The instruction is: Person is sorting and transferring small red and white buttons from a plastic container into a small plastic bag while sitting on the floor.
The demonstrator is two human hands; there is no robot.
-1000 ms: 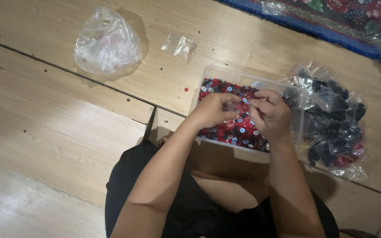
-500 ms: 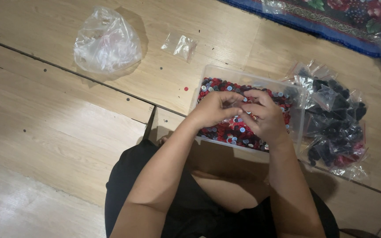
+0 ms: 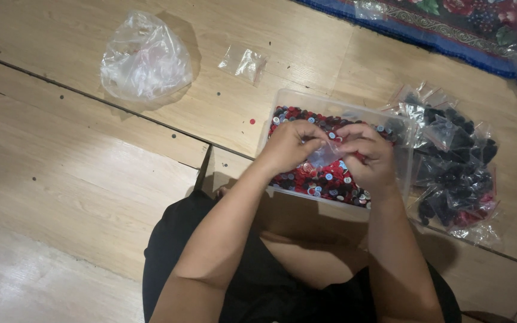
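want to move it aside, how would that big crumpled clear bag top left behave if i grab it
The crumpled clear plastic bag looks thin and nearly empty, so probably very light and floppy. Its creased, puffed shape suggests it would collapse when grabbed, and likely slide easily on the wooden floor.

A home, worked at from the floor: pale wooden floorboards [image 3: 91, 179] stretch out below and left of the fingers [image 3: 354, 140], and a blue-bordered floral woven rug [image 3: 450, 24] lies well beyond them.
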